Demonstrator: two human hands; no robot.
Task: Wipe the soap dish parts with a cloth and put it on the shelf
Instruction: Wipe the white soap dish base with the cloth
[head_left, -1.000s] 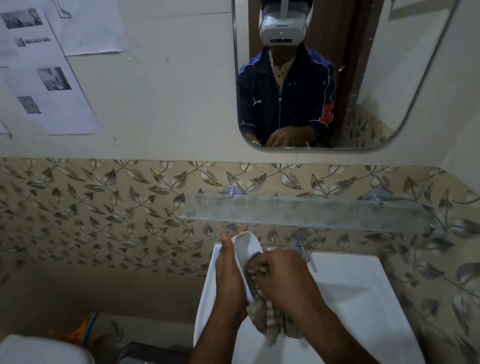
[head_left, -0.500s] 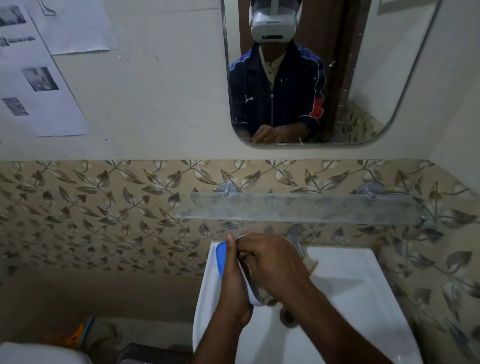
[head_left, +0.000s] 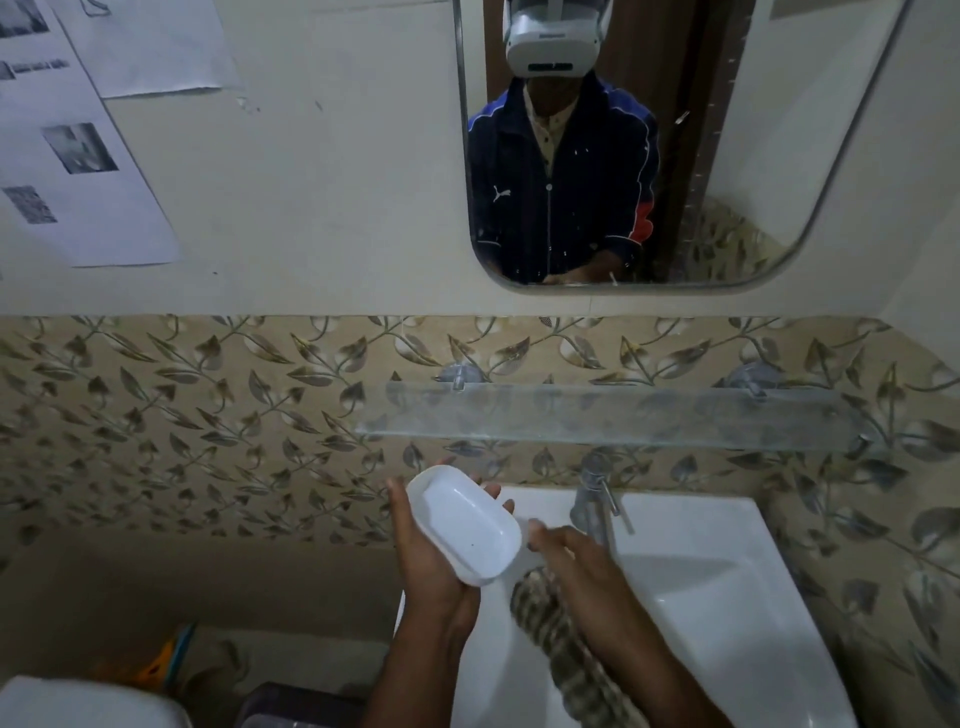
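Observation:
A white oval soap dish part (head_left: 465, 522) rests in my left hand (head_left: 434, 571), hollow side up, above the left edge of the basin. My right hand (head_left: 582, 566) is just to its right, fingers closed on a striped grey-brown cloth (head_left: 558, 649) that hangs down over the basin. The cloth sits beside the dish, not on it. The glass shelf (head_left: 613, 418) is fixed to the tiled wall above both hands and carries nothing.
A white basin (head_left: 717, 597) lies under my hands, with a chrome tap (head_left: 595, 499) just right of the dish. A mirror (head_left: 810, 156) hangs above the shelf. Papers (head_left: 78, 171) are stuck on the wall at left. A white lid (head_left: 78, 704) shows bottom left.
The dish was upright with my right hand and cloth pressed into it. Now it lies flat and uncovered in my left hand, and my right hand has drawn away to the right with the cloth.

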